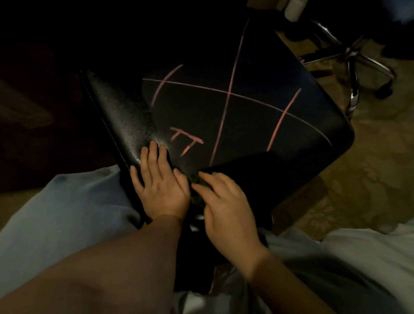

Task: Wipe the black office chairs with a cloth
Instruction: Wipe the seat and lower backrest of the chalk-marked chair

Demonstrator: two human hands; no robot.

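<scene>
Carpet, tan and patterned (368,173), floors the dim room. Over it we see a black leather office chair seat (247,122) crossed by pink chalk lines (225,108), with a chrome wheeled chair base (353,62) beyond. Our left hand (161,185) lies flat, fingers straight, on the seat's near edge. Our right hand (225,210) covers a crumpled dark green cloth (197,181) beside it; whether it is gripping or pressing, we cannot tell.

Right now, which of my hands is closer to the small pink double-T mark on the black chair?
Left. The left hand lies flat on the black chair, fingertips just left of the pink mark. The right hand sits lower, below the mark, on the green cloth.
</scene>
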